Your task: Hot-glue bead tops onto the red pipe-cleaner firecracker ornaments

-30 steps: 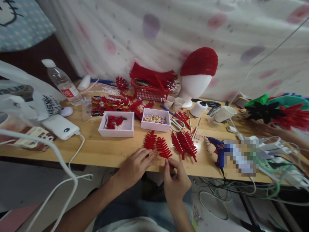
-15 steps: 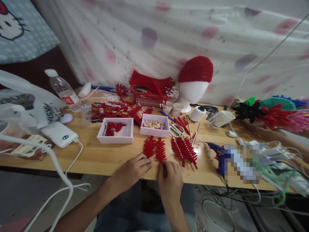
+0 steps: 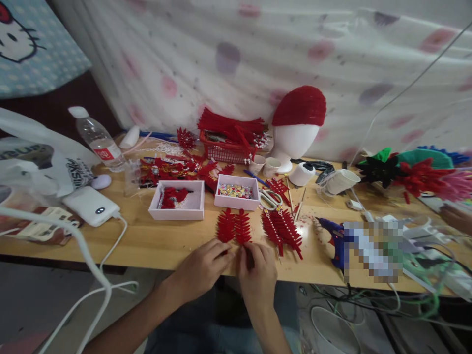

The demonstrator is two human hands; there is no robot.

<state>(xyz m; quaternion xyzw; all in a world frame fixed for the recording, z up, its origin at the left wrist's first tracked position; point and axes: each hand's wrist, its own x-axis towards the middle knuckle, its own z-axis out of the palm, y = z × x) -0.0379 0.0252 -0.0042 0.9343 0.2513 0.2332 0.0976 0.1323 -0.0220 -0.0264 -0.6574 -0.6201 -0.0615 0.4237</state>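
Two red feather-shaped leaves made of fuzzy wire lie side by side on the wooden table point(image 3: 158, 241), the left leaf point(image 3: 225, 226) touching the right leaf point(image 3: 242, 227). My left hand point(image 3: 202, 268) rests at the base of the left leaf, fingers curled and pinching its stem. My right hand point(image 3: 258, 275) pinches the stem of the right leaf at the table's front edge. A pile of finished red leaves with pearl beads point(image 3: 282, 227) lies just to the right.
Two pink trays point(image 3: 177, 199) point(image 3: 236, 191), scissors point(image 3: 271, 197), a red basket of fuzzy wires point(image 3: 226, 147), a foam head with red cap point(image 3: 298, 123), paper cups, a blue glue gun point(image 3: 332, 233), cables, a bottle point(image 3: 96, 137) and a power bank point(image 3: 90, 205). Another person's hand point(image 3: 455, 216) at far right.
The right leaf has swung upright and moved left until it sits against the left leaf. Both hands drew closer together at the stems. The camera tilted down slightly.
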